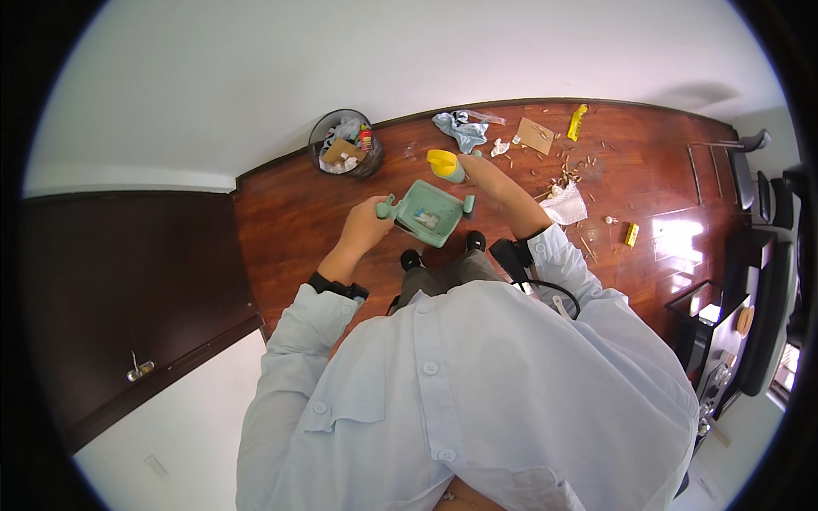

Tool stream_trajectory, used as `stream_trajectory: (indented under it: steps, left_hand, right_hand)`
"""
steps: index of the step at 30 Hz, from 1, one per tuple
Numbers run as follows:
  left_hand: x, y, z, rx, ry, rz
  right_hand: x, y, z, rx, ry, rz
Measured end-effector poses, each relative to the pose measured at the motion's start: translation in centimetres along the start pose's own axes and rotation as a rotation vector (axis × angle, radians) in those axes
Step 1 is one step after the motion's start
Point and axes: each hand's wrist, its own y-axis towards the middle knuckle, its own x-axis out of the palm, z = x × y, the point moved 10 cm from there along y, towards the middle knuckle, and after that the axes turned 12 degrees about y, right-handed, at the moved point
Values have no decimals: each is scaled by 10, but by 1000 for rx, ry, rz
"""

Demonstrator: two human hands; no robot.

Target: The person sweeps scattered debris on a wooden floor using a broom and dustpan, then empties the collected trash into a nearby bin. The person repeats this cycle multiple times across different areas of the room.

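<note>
My left hand (365,225) grips a rounded side clip of a pale green plastic open-topped container (449,233). Whitish-blue scraps (425,218) lie inside it, and a second clip (469,204) sticks out on its right side. My right hand (471,162) is closed around a pale green cylindrical container with a yellow top (445,165); its fingers are mostly hidden. This cylinder is beyond the green container, apart from it. Both are held in front of me above the wooden floor (300,227).
A dark mesh wastebasket (378,158) full of rubbish stands by the wall. Crumpled blue cloth (470,135), cardboard (534,135), a yellow wrapper (577,122), bubble wrap (567,205), a small yellow box (632,234) and cigarette-butt-like bits (569,169) litter the floor. A dark door (140,274) is left.
</note>
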Motion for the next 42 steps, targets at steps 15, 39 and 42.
stream_trajectory:
  steps: [15,39,42]
  left_hand:
    - [-42,-23,-86,-84,184,53]
    - [69,112,80,179,226,-218]
    - [78,111,102,303,336,-190]
  right_hand:
    - [29,75,159,596,1141,72]
    - [-253,-119,161,-49,1985,244]
    - [-235,-129,144,-42,1763,187]
